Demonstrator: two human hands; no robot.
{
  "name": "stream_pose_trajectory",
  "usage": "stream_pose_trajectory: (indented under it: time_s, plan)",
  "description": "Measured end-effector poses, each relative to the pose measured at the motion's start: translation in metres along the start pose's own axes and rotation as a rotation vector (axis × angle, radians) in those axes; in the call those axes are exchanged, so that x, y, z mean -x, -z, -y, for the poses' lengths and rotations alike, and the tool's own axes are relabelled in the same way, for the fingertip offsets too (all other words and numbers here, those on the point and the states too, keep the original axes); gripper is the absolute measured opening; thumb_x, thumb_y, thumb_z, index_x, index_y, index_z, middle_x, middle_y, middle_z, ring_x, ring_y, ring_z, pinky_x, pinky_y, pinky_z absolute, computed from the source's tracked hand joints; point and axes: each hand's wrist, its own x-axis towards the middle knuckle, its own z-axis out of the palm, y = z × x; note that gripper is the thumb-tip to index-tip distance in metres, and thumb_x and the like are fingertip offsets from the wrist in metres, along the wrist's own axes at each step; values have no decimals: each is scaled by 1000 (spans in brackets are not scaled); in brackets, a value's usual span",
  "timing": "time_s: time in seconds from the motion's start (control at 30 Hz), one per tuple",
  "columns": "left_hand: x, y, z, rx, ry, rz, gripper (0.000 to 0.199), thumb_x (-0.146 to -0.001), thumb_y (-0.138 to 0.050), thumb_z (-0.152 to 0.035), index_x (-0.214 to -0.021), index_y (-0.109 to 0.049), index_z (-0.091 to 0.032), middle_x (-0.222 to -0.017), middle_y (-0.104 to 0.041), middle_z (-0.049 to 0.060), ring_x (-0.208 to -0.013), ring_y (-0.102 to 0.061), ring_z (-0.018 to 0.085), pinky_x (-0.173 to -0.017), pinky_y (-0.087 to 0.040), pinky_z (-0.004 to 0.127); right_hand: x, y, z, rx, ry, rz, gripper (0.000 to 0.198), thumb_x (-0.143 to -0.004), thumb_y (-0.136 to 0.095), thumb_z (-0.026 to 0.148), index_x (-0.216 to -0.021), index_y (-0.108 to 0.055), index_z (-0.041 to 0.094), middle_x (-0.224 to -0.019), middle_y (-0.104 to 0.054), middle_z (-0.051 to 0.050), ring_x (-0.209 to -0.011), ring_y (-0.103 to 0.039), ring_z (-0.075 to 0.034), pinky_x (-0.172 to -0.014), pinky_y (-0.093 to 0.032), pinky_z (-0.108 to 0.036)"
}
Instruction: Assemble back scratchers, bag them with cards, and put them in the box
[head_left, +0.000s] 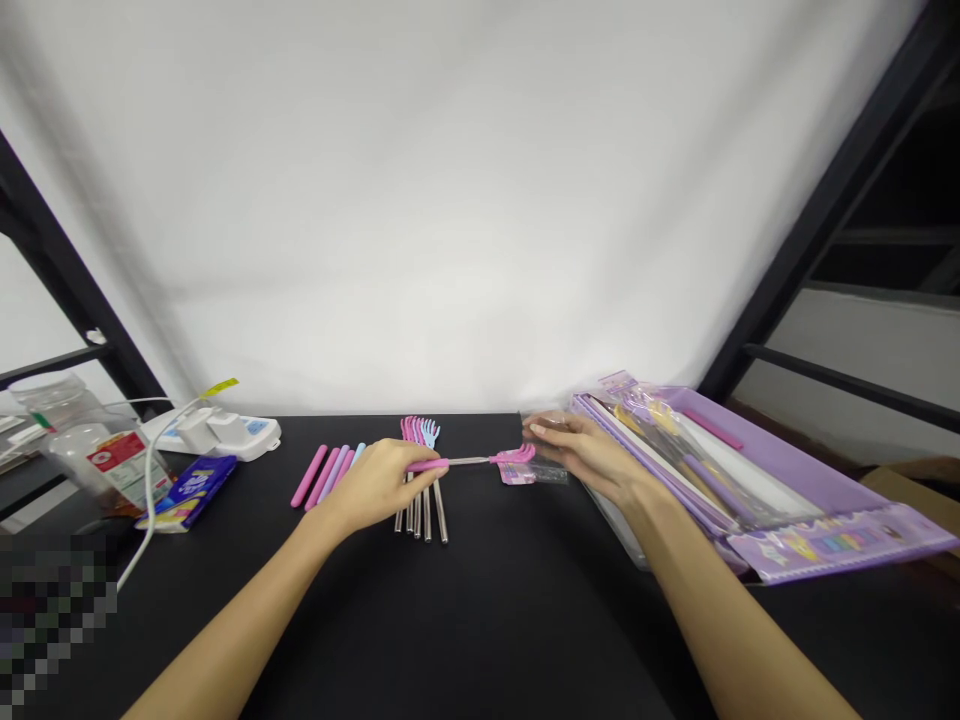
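Note:
My left hand [386,480] is closed around the pink handle of a back scratcher [469,461]. Its thin metal rod points right and ends in a pink claw. At the right, my right hand [581,445] grips a clear plastic bag [551,473], whose pink-purple printed label [517,470] lies just beneath the claw. Behind and below my left hand are several back scratcher heads [420,430] in pink, purple and blue, with metal rods [427,520] toward me. Left of that hand, several loose handles [322,480] in pink, purple and blue lie side by side, partly covered.
An open purple box [772,470] with packaged items stands on the right. To the left are a white power strip [259,437] with plugs, a blue snack packet [199,490], a clear plastic jar [112,460] and a white cable [150,490]. A black table [480,620] lies beneath everything.

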Motion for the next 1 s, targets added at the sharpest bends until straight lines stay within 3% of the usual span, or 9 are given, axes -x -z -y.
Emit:
stream_pose_trajectory:
  time_s: [0.13,0.37,0.6,0.83,1.0]
  plan:
    - [0,-5,-4,-12,-40,-29,34,-99,-46,-43,-97,-73,-21,-86,-73,2,-76,-65,16,-68,-42,24,-4,-1,-3,100,119,-33,30,-66,-86,34,-92,-79,22,-93,-76,-4,-90,-70,-20,-85,-56,-33]
    - [0,-14,0,-127,-86,-24,33,-100,-46,-42,-99,-72,-22,-89,-74,2,-81,-68,18,-70,-44,27,-9,-12,-11,50,225,-206,36,-53,-92,39,-76,-75,17,-73,-76,-5,-72,-71,-20,-75,-57,-34]
    - [2,-7,-6,-150,-199,-112,32,-100,-47,-42,-102,-71,-22,-86,-73,1,-73,-68,15,-66,-44,26,-13,-17,-14,139,406,-354,45,-55,-90,43,-60,-52,21,-69,-72,-2,-73,-70,-20,-74,-56,-32]
    - [0,-21,-5,-316,-216,-170,35,-102,-42,-41,-98,-71,-21,-73,-68,1,-62,-63,15,-55,-36,25,-13,-26,-17,15,384,-378,45,-56,-90,42,-65,-52,21,-69,-70,0,-71,-68,-17,-73,-56,-30]
    - [-1,-27,-3,-392,-110,-187,38,-103,-39,-41,-93,-69,-20,-70,-66,3,-59,-61,16,-53,-33,25,-7,-38,-13,-154,353,-394,43,-59,-89,43,-66,-53,21,-73,-68,0,-78,-68,-18,-76,-59,-34]
